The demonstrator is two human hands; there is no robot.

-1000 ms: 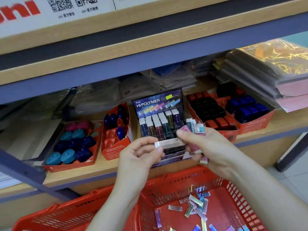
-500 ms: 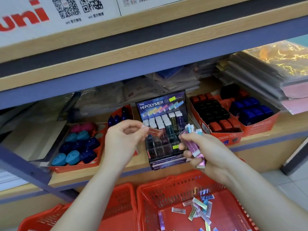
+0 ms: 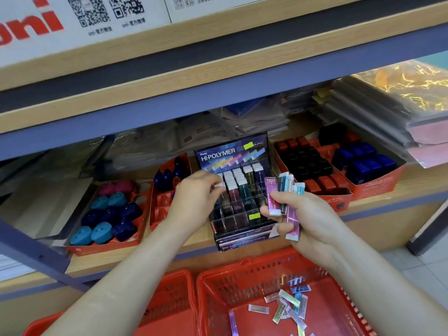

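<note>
left hand (image 3: 196,200): pinching slim foil-sleeved eraser (image 3: 220,185) at clear plastic display rack (image 3: 242,236);
right hand (image 3: 308,221): gripping bunch of erasers (image 3: 283,190);
handling: light, stiff, slick imo; pinch long sides

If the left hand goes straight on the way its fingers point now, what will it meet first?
Probably the upright erasers in the display case: the left hand, pinching an eraser, points at their left column. Depth is unclear.
</note>
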